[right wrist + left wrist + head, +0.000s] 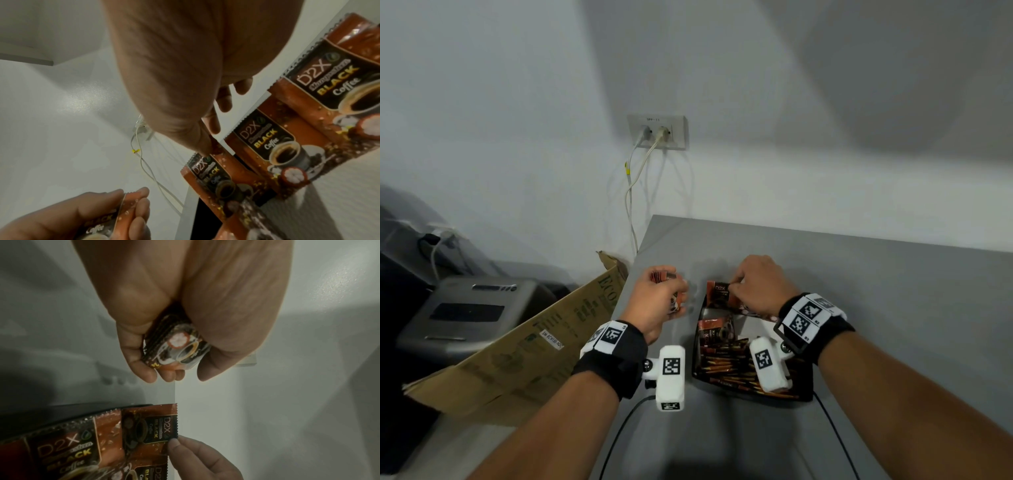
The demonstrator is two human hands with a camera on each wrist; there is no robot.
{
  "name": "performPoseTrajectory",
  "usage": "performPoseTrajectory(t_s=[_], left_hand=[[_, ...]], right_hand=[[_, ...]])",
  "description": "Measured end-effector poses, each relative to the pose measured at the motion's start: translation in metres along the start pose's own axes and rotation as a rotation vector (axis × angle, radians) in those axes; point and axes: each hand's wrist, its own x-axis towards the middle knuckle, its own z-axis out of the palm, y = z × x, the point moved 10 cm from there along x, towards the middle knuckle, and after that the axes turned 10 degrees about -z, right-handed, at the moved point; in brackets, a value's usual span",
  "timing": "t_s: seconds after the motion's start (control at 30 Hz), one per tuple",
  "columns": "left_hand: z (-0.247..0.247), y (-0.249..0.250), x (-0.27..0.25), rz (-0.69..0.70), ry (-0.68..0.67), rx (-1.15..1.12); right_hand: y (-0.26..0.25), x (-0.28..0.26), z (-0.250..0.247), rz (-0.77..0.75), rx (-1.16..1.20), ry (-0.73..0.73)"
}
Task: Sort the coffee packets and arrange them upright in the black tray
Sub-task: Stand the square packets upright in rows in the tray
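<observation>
A black tray [697, 346] sits on the grey table, holding brown D2X coffee packets and several thin stick sachets [726, 368]. My left hand [659, 301] hovers left of the tray and grips a bunch of brown coffee packets [174, 345], also seen in the right wrist view [115, 222]. My right hand [760, 284] is over the tray's far end and pinches the top edge of an upright packet [719, 294] between thumb and fingertips [205, 146]. Two more packets [273, 155] stand upright behind it in the right wrist view. The same pinched packet [152, 426] shows in the left wrist view.
A grey table [859, 274] meets a white wall with a socket [657, 132] and hanging white cables [631, 192]. A flattened cardboard box [524, 346] leans off the table's left edge, beside a grey machine [469, 308]. Black cables [619, 435] trail from my wrists.
</observation>
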Motion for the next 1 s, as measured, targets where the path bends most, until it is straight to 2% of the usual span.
performPoseTrajectory(t_s=[0.47,0.6,0.73,0.83,0.93,1.0], left_hand=[[0.005,-0.007,0.003,-0.027,-0.041,0.009],[0.012,-0.003,0.000,-0.036,-0.077,-0.026],[0.037,0.007,-0.007,-0.006,-0.194,0.011],[0.066,0.013,-0.015,0.021,-0.304,0.050],[0.089,0.014,-0.022,0.047,-0.352,0.124],[0.088,0.011,-0.018,0.025,-0.305,0.126]], right_hand=[[0.008,0.001,0.011,-0.028,-0.019,-0.029],[0.002,-0.006,-0.008,-0.018,0.003,0.006],[-0.005,-0.017,-0.033,-0.045,0.240,0.094],[-0.014,-0.026,-0.047,-0.069,0.389,0.086],[-0.011,-0.037,-0.067,-0.078,0.341,0.134],[0.005,-0.044,-0.078,-0.039,0.307,0.165]])
